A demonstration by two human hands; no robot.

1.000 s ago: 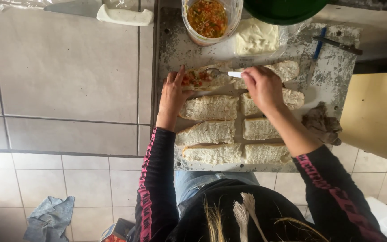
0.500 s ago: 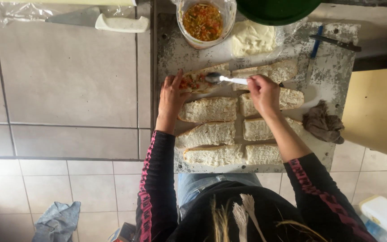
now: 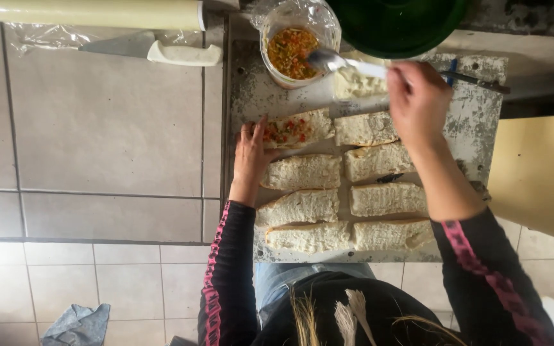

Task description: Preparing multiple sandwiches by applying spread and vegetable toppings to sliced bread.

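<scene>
Spoon (image 3: pixel 328 61) in right hand (image 3: pixel 418 96), bowl at the rim of the clear tub (image 3: pixel 293 48) of chopped red-green filling; best to scoop level and carry low so nothing drips on the tray (image 3: pixel 482 128). Left hand (image 3: pixel 249 154), fingers spread, steadies the one topped bread piece (image 3: pixel 296 128), top left. Eight bread pieces in two columns, seven plain; one tub, one spoon.

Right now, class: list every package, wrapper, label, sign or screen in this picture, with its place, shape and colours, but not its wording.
Roll of cling film: top left, on the tiled counter; long pale yellow cylinder.
Loose clear film: just below the roll; crinkled, see-through.
Plastic-lined tub: top of the baking tray, under the right hand's spoon; round, clear, holding orange, green and red filling.
No labels, signs or screens show.
</scene>
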